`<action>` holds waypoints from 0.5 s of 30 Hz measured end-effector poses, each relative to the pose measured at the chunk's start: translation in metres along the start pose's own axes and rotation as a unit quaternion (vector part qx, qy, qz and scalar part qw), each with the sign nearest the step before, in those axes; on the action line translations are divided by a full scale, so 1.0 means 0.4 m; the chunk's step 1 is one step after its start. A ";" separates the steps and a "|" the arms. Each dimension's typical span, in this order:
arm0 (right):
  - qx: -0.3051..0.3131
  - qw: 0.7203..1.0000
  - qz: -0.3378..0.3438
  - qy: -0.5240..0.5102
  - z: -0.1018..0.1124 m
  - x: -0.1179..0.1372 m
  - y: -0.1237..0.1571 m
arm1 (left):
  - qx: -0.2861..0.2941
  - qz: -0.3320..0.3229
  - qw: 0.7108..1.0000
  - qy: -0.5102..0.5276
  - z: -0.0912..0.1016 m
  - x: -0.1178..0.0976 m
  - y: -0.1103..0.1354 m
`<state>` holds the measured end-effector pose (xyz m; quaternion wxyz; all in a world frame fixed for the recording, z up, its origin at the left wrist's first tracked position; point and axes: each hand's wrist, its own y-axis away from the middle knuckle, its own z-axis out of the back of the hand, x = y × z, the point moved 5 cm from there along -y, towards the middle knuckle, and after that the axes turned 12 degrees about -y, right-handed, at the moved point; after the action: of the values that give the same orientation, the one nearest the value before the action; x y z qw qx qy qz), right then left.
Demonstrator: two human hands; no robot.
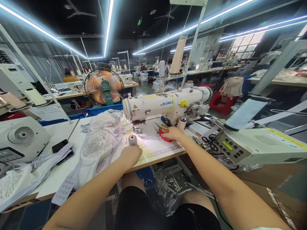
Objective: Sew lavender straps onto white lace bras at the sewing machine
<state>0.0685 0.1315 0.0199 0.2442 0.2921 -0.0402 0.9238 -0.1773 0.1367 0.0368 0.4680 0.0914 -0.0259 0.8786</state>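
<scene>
My left hand (130, 156) is wrapped round a small spool of pale thread (132, 141), held upright at the front of the sewing table. My right hand (176, 134) is closed at the red-handled scissors (165, 136), whose blades point away to the left; its fingertips are partly hidden. Just behind that hand stands another thread spool (182, 123) with a dark top. The white sewing machine (153, 103) is beyond both hands, its lamp lighting the needle area. White lace bras (99, 143) lie piled left of my left hand.
A dark phone (62, 150) lies at the left, partly under white straps. A control box (259, 147) and a pale blue roll (248, 111) stand at the right. A large fan (105, 85) is behind the table. Tall thread cones (178, 57) rise above the machine.
</scene>
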 end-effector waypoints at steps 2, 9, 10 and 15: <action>-0.002 1.000 -0.007 -0.007 0.015 -0.012 0.019 | -0.010 -0.010 1.000 0.010 0.020 0.010 0.007; 0.010 0.988 0.043 -0.148 0.016 -0.017 0.170 | -0.029 -0.021 0.998 0.057 0.031 0.029 0.011; 0.023 0.983 0.053 -0.175 0.004 -0.012 0.203 | -0.029 -0.021 0.997 0.062 0.030 0.031 0.011; 0.265 0.824 0.077 -0.494 -0.089 0.048 0.387 | -0.020 -0.010 0.997 0.072 0.040 0.032 0.018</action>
<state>-0.0371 0.0117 0.0119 0.0324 0.7590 0.0686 0.6467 -0.1879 0.1412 0.0550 0.4796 0.0189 -0.0092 0.8772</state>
